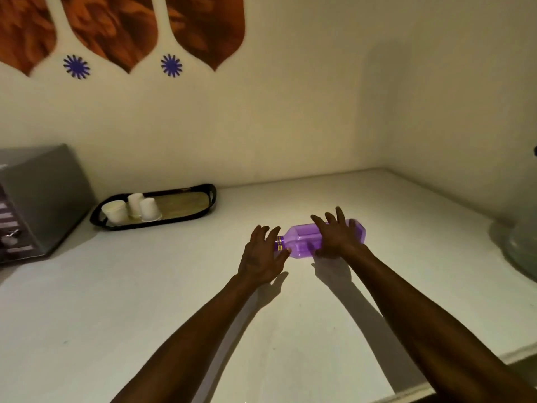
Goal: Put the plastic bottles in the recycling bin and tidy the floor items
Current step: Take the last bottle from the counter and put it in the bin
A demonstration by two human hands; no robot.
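Note:
A clear purple plastic bottle (303, 238) lies on its side on the white counter (145, 301), neck pointing left. My right hand (337, 237) rests over the bottle's body with fingers spread across it. At the neck end, my left hand (261, 254) has its fingers apart, fingertips touching or just beside the cap. Neither hand has closed around the bottle. No recycling bin is in view.
A black oval tray (203, 203) with three white paper cups (129, 209) sits at the back left against the wall. A grey metal appliance (37, 196) stands at the far left. A pale rounded object (520, 242) is at the right edge. The counter's front edge runs lower right.

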